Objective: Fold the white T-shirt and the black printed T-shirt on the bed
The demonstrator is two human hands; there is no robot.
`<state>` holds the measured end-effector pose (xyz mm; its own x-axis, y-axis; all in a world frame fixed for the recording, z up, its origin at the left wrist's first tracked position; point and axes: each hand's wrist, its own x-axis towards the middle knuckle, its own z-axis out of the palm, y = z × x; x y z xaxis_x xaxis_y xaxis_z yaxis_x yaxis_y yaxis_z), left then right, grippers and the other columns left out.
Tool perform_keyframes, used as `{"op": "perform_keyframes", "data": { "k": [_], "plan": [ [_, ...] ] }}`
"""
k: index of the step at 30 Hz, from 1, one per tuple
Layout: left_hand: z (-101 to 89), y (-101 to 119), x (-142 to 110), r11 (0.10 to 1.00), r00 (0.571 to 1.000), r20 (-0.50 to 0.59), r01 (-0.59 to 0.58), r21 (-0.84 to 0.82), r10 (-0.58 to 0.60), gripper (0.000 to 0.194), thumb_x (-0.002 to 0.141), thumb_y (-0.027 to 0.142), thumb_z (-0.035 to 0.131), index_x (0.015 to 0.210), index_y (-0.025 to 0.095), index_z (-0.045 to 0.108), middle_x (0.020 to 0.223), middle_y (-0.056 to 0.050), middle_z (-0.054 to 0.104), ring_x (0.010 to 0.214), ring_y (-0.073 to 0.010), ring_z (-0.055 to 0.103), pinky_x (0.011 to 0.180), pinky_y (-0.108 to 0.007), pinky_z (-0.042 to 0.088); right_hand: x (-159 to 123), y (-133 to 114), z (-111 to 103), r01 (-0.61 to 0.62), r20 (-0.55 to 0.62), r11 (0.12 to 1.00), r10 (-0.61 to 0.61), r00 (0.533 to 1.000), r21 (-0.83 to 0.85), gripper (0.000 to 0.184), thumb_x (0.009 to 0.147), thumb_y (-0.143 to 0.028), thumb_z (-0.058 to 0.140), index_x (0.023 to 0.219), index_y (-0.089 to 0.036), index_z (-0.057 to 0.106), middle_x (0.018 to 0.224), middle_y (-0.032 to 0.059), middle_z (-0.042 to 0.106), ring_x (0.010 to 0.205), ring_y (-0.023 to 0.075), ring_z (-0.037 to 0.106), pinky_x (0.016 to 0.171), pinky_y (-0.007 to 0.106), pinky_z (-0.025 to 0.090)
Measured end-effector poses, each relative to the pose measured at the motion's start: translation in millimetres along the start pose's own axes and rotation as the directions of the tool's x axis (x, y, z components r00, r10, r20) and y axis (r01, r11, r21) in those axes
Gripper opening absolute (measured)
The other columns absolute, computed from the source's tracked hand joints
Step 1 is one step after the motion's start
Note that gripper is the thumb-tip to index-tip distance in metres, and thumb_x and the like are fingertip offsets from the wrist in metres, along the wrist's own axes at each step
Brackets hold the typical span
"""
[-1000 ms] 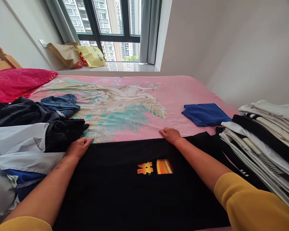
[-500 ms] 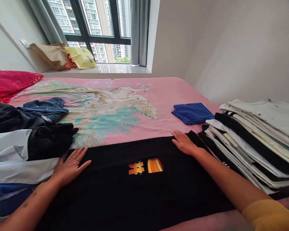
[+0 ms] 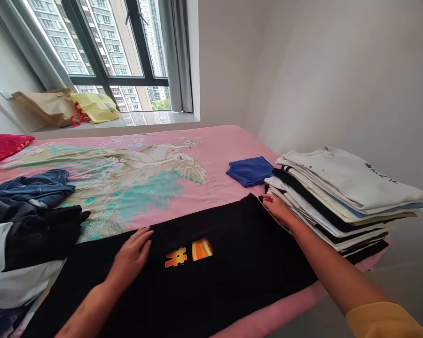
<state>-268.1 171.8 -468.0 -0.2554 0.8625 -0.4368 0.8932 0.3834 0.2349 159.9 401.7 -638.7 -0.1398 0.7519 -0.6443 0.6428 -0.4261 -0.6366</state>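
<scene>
A black T-shirt (image 3: 211, 291) with an orange and yellow print lies spread flat across the front of the bed. My left hand (image 3: 134, 251) is over its upper left part, fingers stretched out and holding nothing. At the shirt's right edge, beside a stack of folded clothes (image 3: 338, 206), my right hand (image 3: 278, 208) has its fingers bent in on the black fabric; the fingertips are partly hidden. The shirt's far right corner is slightly raised near that hand.
Crumpled clothes, among them blue jeans (image 3: 38, 185) and a white garment (image 3: 21, 284), lie at the left. A folded blue garment (image 3: 250, 171) sits on the pink bedsheet (image 3: 218, 145). Paper bag (image 3: 45, 108) and yellow bag (image 3: 95, 107) stand on the windowsill.
My view has turned to the right. My left hand has slid inward from the shirt's left edge, and my right hand has gone from lying flat to curling at the right edge.
</scene>
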Motion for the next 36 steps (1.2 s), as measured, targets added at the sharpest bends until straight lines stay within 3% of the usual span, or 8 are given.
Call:
{"op": "perform_keyframes", "data": {
  "k": [5,9,13,17,22,29,33,36],
  "plan": [
    [65.3,167,58,0.930,0.940,0.117,-0.287,-0.229,0.319,0.038,0.090,0.022,0.033,0.115,0.021,0.060,0.129,-0.003,0.057,0.127,-0.0157,0.043,0.109,-0.036,0.035,7,5,11,-0.050,0.138,0.996,0.040,0.990,0.073,0.031,0.065,-0.025,0.059,0.095,-0.017,0.063,0.085,0.0045,0.068,0.076,0.0176,0.064,0.068,0.028,0.050],
    [120.2,237,81,0.962,0.955,0.180,-0.204,-0.178,0.236,0.041,0.088,0.022,0.037,0.126,0.020,0.053,0.137,-0.008,0.048,0.132,-0.0226,0.037,0.110,-0.050,0.028,9,5,8,-0.070,0.099,0.992,0.060,0.993,0.103,0.022,0.069,-0.031,0.052,0.085,-0.018,0.060,0.076,0.0034,0.065,0.072,0.0186,0.062,0.065,0.029,0.049],
    [148.4,244,76,0.978,0.971,0.134,-0.188,-0.084,0.198,0.050,0.087,0.034,0.042,0.136,0.021,0.041,0.145,-0.009,0.036,0.136,-0.0257,0.027,0.113,-0.054,0.017,12,8,0,-0.071,0.159,0.980,0.041,0.986,0.187,0.025,0.069,-0.025,0.046,0.092,-0.018,0.054,0.086,0.0047,0.065,0.076,0.0160,0.062,0.068,0.028,0.049],
    [151.3,238,72,0.975,0.970,0.108,-0.212,-0.061,0.218,0.050,0.090,0.036,0.038,0.137,0.021,0.039,0.145,-0.009,0.037,0.136,-0.0238,0.027,0.114,-0.052,0.016,26,-4,0,-0.049,0.302,0.962,-0.035,0.953,0.268,0.051,0.057,-0.014,0.051,0.108,-0.020,0.049,0.108,0.0047,0.062,0.087,0.0135,0.061,0.073,0.025,0.048],
    [149.9,238,73,0.977,0.972,0.106,-0.207,-0.046,0.211,0.048,0.091,0.036,0.035,0.137,0.021,0.038,0.144,-0.008,0.038,0.136,-0.0214,0.028,0.114,-0.050,0.018,48,-24,-1,-0.020,0.556,0.975,-0.108,0.824,0.219,0.044,0.051,-0.014,0.056,0.095,-0.019,0.058,0.076,-0.0020,0.064,0.063,0.0130,0.058,0.061,0.024,0.047],
    [151.7,236,72,0.980,0.979,0.081,-0.177,-0.090,0.184,0.047,0.091,0.036,0.035,0.135,0.022,0.039,0.143,-0.007,0.040,0.136,-0.0205,0.029,0.114,-0.049,0.019,63,-22,-3,0.108,0.378,0.988,-0.143,0.915,0.111,0.011,0.058,-0.022,0.051,0.069,-0.020,0.051,0.057,-0.0059,0.051,0.053,0.0098,0.046,0.052,0.020,0.039],
    [153.1,235,72,0.979,0.983,0.058,-0.167,-0.121,0.175,0.046,0.091,0.035,0.036,0.135,0.021,0.040,0.142,-0.007,0.042,0.135,-0.0201,0.031,0.114,-0.048,0.020,64,-18,2,0.196,0.225,0.980,-0.184,0.957,-0.031,0.019,0.061,-0.016,0.044,0.076,-0.019,0.054,0.066,-0.0022,0.055,0.063,0.0126,0.049,0.060,0.022,0.041],
    [153.6,234,72,0.979,0.983,0.061,-0.165,-0.122,0.174,0.045,0.091,0.035,0.037,0.134,0.021,0.041,0.141,-0.007,0.043,0.135,-0.0199,0.032,0.114,-0.048,0.020,60,-19,2,0.309,0.295,0.946,-0.269,0.917,-0.099,0.035,0.060,-0.011,0.047,0.091,-0.021,0.059,0.093,0.0005,0.062,0.080,0.0134,0.054,0.070,0.022,0.042]
  ]
}}
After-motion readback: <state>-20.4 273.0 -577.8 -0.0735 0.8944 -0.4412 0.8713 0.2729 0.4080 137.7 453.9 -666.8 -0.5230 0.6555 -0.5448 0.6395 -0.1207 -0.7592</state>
